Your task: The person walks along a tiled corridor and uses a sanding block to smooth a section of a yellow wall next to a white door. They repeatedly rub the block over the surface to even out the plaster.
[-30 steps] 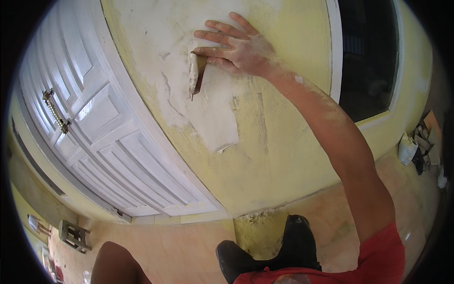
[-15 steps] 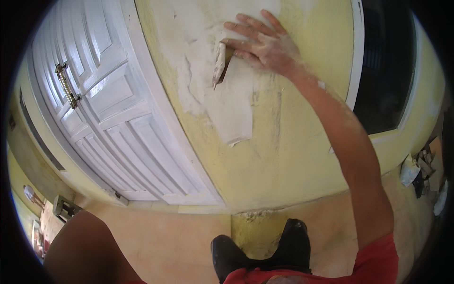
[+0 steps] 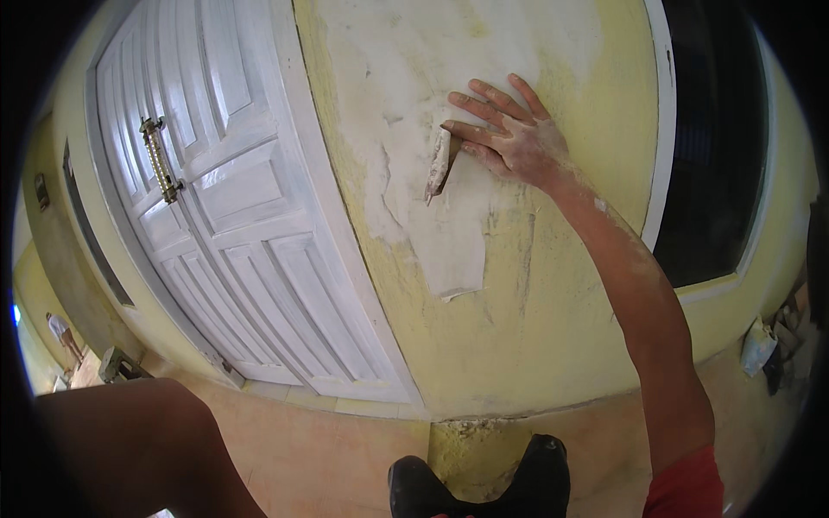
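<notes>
My right hand (image 3: 527, 145) is up against the wall with its fingers stretched out. Between its thumb and fingers it holds a putty knife (image 3: 440, 168), whose wide blade is caked with white filler and is pressed to the wall. White filler (image 3: 449, 246) covers an uneven patch around and below the blade, ending in a ragged lower edge. Dried filler marks the hand and forearm. My bent left arm (image 3: 147, 440) crosses the lower left corner; its hand is out of view.
White panelled double doors (image 3: 268, 285) with a brass handle (image 3: 161, 160) stand left of the yellow wall (image 3: 553, 337). A dark window (image 3: 712, 155) is on the right. Rubble and a white bag (image 3: 758, 347) lie at the wall's foot. A distant person (image 3: 63, 335) stands far left.
The view has tilted up, so the wall, doors and hand appear lower and farther right. My right hand keeps the putty knife at nearly the same spot on the wall.
</notes>
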`<state>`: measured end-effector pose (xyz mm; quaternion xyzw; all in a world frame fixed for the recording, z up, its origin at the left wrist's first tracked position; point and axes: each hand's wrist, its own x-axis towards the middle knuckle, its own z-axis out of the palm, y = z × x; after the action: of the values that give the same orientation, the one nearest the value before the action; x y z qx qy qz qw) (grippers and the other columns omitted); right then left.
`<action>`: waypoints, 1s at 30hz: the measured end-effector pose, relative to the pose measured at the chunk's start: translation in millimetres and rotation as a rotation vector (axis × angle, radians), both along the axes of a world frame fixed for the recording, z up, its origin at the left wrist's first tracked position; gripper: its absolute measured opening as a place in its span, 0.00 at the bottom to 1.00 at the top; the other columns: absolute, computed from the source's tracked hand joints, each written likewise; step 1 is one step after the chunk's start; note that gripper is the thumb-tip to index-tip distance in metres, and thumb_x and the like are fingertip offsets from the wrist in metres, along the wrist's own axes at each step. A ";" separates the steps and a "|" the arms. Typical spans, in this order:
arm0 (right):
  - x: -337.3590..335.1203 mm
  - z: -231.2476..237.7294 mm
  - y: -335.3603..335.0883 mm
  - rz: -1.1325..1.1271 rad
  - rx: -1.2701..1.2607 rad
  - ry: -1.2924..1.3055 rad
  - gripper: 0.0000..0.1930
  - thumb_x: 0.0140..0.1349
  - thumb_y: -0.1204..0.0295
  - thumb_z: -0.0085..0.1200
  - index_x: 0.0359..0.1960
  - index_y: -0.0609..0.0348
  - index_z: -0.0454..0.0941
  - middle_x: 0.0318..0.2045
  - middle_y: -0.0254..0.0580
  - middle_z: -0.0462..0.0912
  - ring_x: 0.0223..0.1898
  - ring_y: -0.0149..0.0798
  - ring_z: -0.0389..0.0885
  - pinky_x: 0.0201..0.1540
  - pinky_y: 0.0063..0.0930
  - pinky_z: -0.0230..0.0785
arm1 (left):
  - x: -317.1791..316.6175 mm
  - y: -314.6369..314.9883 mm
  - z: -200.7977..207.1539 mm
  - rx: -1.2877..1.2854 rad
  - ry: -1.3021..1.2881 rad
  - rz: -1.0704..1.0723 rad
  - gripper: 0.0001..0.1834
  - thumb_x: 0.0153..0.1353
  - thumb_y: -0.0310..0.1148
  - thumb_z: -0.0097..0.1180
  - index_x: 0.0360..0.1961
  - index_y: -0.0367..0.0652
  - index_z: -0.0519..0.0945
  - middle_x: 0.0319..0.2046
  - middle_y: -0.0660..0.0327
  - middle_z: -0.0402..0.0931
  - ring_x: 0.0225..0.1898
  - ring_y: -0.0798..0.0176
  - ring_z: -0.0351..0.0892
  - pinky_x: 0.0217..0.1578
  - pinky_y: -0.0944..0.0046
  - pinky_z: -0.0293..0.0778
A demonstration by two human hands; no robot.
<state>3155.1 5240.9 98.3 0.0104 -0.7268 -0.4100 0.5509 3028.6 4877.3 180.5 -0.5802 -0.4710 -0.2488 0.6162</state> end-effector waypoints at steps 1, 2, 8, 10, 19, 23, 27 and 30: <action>-0.6 4.6 -1.1 0.004 0.011 0.004 0.19 0.67 0.53 0.64 0.59 0.18 0.84 0.71 0.13 0.74 0.73 0.28 0.69 0.82 0.48 0.48 | 1.4 -3.0 1.9 0.004 0.006 -0.002 0.15 0.70 0.33 0.63 0.53 0.36 0.81 0.53 0.51 0.84 0.55 0.55 0.86 0.58 0.46 0.81; -1.1 6.5 -2.9 0.027 0.005 -0.002 0.19 0.67 0.53 0.64 0.60 0.18 0.84 0.72 0.12 0.74 0.73 0.28 0.69 0.82 0.48 0.48 | 2.1 -6.6 3.4 0.003 0.012 0.001 0.15 0.70 0.33 0.63 0.53 0.37 0.82 0.53 0.51 0.84 0.55 0.56 0.87 0.57 0.46 0.81; 15.1 -0.1 5.2 -0.019 0.015 -0.001 0.19 0.69 0.52 0.61 0.61 0.17 0.83 0.72 0.11 0.73 0.73 0.27 0.69 0.82 0.48 0.48 | 0.9 4.7 10.4 0.031 0.001 -0.061 0.14 0.69 0.33 0.64 0.52 0.37 0.82 0.53 0.52 0.84 0.54 0.56 0.87 0.56 0.48 0.83; 4.9 5.4 -0.6 -0.009 0.010 -0.007 0.19 0.70 0.51 0.60 0.61 0.17 0.83 0.72 0.11 0.74 0.73 0.27 0.68 0.82 0.48 0.47 | 0.3 -10.7 10.6 0.073 0.004 -0.079 0.14 0.69 0.33 0.64 0.51 0.37 0.82 0.52 0.53 0.84 0.53 0.56 0.87 0.55 0.48 0.83; 8.3 1.2 11.5 -0.058 0.032 0.005 0.22 0.70 0.49 0.59 0.65 0.13 0.78 0.75 0.10 0.69 0.77 0.27 0.63 0.84 0.46 0.44 | 68.4 18.5 9.1 0.172 -0.267 -0.755 0.13 0.69 0.34 0.65 0.49 0.38 0.83 0.52 0.55 0.84 0.52 0.58 0.88 0.53 0.51 0.86; 13.6 5.5 -0.3 -0.137 0.054 0.010 0.22 0.69 0.49 0.59 0.65 0.12 0.78 0.73 0.08 0.71 0.75 0.26 0.66 0.83 0.49 0.47 | 69.2 120.7 -103.9 -0.203 -0.362 -0.410 0.16 0.64 0.32 0.69 0.51 0.42 0.82 0.51 0.56 0.84 0.54 0.54 0.87 0.53 0.52 0.85; -11.1 0.4 -1.9 0.069 -0.024 -0.003 0.20 0.69 0.54 0.60 0.62 0.17 0.81 0.74 0.09 0.71 0.75 0.27 0.66 0.83 0.50 0.47 | 5.4 191.7 -143.9 -0.119 -0.227 -0.227 0.32 0.67 0.34 0.66 0.71 0.44 0.71 0.74 0.52 0.66 0.74 0.47 0.67 0.70 0.48 0.71; -2.9 2.1 -1.4 0.034 0.003 0.007 0.18 0.69 0.56 0.60 0.60 0.18 0.82 0.74 0.10 0.71 0.75 0.27 0.66 0.83 0.51 0.48 | -21.7 213.3 -140.8 -0.036 -0.351 -0.117 0.36 0.71 0.38 0.61 0.77 0.46 0.65 0.79 0.52 0.58 0.79 0.46 0.58 0.77 0.43 0.58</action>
<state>3152.2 5239.5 100.4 0.0220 -0.7239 -0.4017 0.5605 3007.0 5090.6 39.7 -0.5651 -0.5410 -0.3732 0.4987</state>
